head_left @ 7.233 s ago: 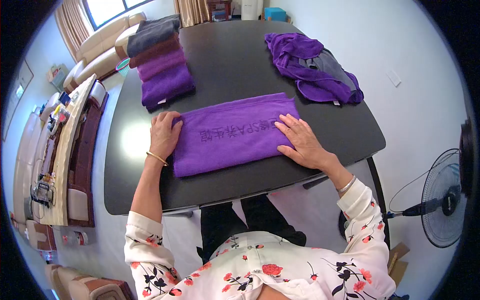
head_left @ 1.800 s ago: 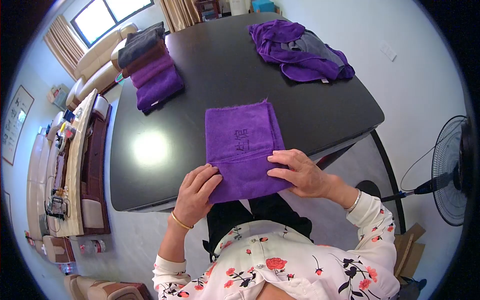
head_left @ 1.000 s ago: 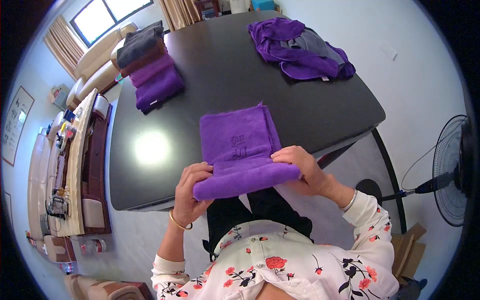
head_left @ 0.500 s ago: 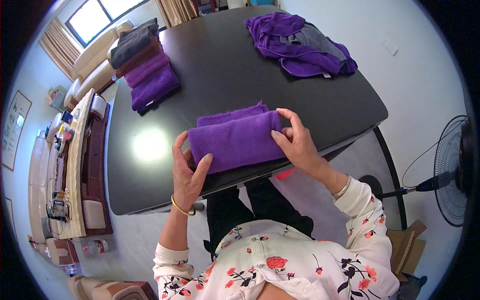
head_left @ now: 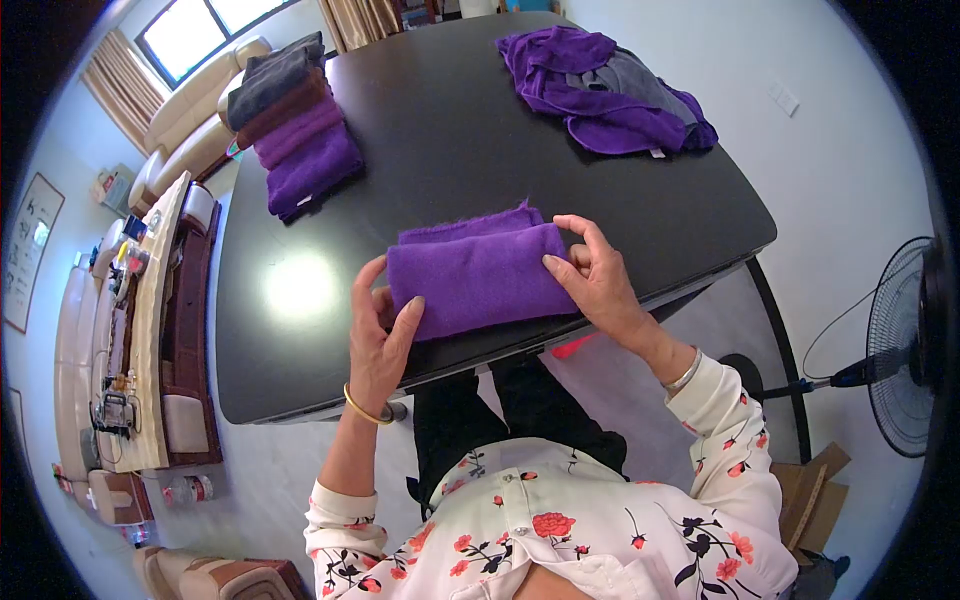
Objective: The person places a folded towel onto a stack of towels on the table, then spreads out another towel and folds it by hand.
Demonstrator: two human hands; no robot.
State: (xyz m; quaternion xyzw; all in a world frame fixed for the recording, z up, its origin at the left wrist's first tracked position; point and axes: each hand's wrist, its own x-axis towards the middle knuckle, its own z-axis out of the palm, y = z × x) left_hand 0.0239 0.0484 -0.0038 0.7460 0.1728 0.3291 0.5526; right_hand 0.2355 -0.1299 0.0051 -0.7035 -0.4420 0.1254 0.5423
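A folded purple towel (head_left: 480, 282) lies near the front edge of the dark table (head_left: 420, 140), its frayed far edge sticking out behind the top layer. My left hand (head_left: 380, 335) grips its left end, thumb on top and fingers at the side. At the right end, my right hand (head_left: 600, 285) holds the towel between thumb and fingers. The lettering seen on it earlier is hidden by the fold. A stack of folded towels (head_left: 290, 125), grey, brown and purple, rests at the table's back left. Crumpled purple and grey cloths (head_left: 610, 95) lie at the back right.
A black fan (head_left: 900, 350) stands right of the table, with cardboard (head_left: 810, 500) on the floor below it. To the left are a long wooden side table (head_left: 145, 330) and a beige sofa (head_left: 190, 110). The table's front edge is close to my body.
The near part of the towel has been folded over toward the far side, covering the lettering. Both hands have moved forward with it and now hold its ends on the table.
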